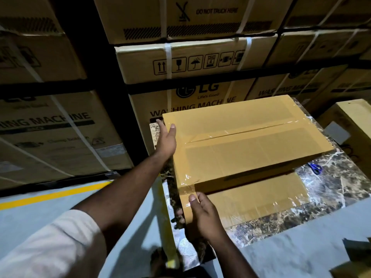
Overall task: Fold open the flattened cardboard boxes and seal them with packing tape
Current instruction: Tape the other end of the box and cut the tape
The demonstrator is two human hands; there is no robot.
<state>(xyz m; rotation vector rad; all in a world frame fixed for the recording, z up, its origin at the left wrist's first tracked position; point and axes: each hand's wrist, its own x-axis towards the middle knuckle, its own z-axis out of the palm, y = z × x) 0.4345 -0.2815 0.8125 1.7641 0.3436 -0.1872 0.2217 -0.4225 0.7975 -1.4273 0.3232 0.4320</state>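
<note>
Matt cardboard box (251, 141), glossy tape (230, 135), polished marble table (337, 177).

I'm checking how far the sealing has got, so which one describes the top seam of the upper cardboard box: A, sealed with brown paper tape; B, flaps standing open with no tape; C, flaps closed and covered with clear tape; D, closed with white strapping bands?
C: the upper cardboard box has its flaps shut, with glossy clear tape along the seam.

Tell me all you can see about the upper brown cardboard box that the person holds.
The upper box is plain brown cardboard, long and flat, closed. Clear tape runs along its middle seam and wraps over the near left end. It lies tilted on a second box on a marble-patterned table. The left hand lies flat against its far left edge; the right hand holds the near corner of the stack.
</note>
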